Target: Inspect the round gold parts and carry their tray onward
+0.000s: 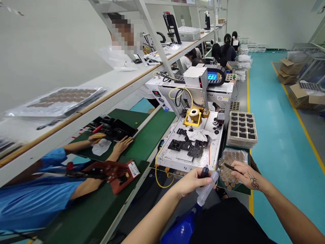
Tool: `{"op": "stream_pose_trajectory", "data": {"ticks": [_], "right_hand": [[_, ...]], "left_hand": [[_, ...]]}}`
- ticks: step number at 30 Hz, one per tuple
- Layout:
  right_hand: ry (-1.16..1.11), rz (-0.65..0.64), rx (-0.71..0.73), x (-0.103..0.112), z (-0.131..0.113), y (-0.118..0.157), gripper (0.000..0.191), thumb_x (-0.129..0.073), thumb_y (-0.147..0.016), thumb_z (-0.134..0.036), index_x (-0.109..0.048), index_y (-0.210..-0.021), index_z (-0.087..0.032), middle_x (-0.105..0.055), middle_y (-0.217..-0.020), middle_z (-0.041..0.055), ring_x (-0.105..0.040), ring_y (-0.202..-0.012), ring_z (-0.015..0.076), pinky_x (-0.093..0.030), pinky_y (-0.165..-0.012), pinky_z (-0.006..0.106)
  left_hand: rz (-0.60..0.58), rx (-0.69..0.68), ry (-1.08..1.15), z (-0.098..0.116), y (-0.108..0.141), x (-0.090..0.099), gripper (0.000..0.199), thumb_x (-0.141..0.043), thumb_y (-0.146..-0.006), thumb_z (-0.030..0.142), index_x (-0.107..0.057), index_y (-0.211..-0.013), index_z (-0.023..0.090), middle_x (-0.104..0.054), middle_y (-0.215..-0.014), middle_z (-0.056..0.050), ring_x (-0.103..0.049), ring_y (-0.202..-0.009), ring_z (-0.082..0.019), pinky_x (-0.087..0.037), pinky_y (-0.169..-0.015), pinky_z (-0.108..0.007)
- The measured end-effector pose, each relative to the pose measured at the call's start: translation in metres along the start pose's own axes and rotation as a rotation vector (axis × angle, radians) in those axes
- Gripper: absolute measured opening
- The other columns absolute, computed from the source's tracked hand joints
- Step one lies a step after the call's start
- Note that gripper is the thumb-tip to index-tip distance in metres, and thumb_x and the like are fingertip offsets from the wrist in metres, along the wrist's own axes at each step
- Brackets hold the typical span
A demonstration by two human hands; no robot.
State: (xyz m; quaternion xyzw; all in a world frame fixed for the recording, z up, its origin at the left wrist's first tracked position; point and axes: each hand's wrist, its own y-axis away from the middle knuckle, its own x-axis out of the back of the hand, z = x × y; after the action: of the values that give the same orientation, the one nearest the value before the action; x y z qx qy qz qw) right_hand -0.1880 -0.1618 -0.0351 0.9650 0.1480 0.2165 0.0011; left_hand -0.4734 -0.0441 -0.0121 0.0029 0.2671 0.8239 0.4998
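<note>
Grasps with both hands: with the left hand (193,182), curled around a translucent syringe (208,188) and a dark-handled tool (204,171); with the right hand (245,173), pinching a slim dark tool (230,166). Faces a large white machine (195,78), well ahead of the left hand, with black plates (195,151) lying on it. Has, to the right of that, a stack of trays (240,142) and, nearer, on a green worktop (243,189), a clear tray (246,156) of brown discs (229,187), seen past the slim dark tool. Carries the translucent syringe low in front, with its long axis slanting from a blue object (179,230) at lower left up to the right. Holds the dark-handled tool just left of it. Points the slim dark tool leftward from the right hand, with its tip near the syringe's upper end; cannot tell touching from just apart. Has the syringe down and to the left of the right hand, nearer to the left hand, within its grip.
</note>
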Motion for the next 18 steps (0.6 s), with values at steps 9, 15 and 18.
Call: {"op": "stream_pose_trajectory", "data": {"ticks": [9, 15, 18], "right_hand": [[0.013, -0.006, -0.029, -0.001, -0.008, 0.005, 0.043, -0.039, -0.113, -0.052, -0.058, -0.087, -0.024, -0.052, -0.099, 0.0039, -0.054, -0.086, 0.0211, -0.045, -0.081, 0.041], [0.088, -0.003, -0.045, 0.001, -0.023, 0.011, 0.04, -0.04, -0.113, -0.051, -0.064, -0.094, -0.024, -0.054, -0.103, 0.0053, -0.055, -0.089, 0.0222, -0.045, -0.081, 0.041], [0.141, 0.011, -0.052, 0.001, -0.026, 0.014, 0.04, -0.039, -0.113, -0.051, -0.065, -0.098, -0.025, -0.054, -0.102, 0.006, -0.054, -0.088, 0.0226, -0.044, -0.078, 0.041]], "left_hand": [[0.015, -0.023, -0.039, 0.0, -0.002, -0.003, 0.05, -0.09, -0.076, 0.059, -0.078, -0.092, 0.012, -0.08, -0.09, -0.009, -0.064, -0.075, -0.016, -0.044, -0.07, -0.027], [0.077, -0.025, -0.027, -0.005, -0.003, -0.002, 0.054, -0.093, -0.071, 0.057, -0.076, -0.095, 0.012, -0.076, -0.089, -0.007, -0.063, -0.081, -0.017, -0.044, -0.075, -0.028], [0.104, -0.032, -0.048, -0.007, -0.005, -0.002, 0.053, -0.094, -0.07, 0.057, -0.075, -0.092, 0.012, -0.07, -0.082, -0.003, -0.057, -0.075, -0.014, -0.04, -0.072, -0.027]]}}
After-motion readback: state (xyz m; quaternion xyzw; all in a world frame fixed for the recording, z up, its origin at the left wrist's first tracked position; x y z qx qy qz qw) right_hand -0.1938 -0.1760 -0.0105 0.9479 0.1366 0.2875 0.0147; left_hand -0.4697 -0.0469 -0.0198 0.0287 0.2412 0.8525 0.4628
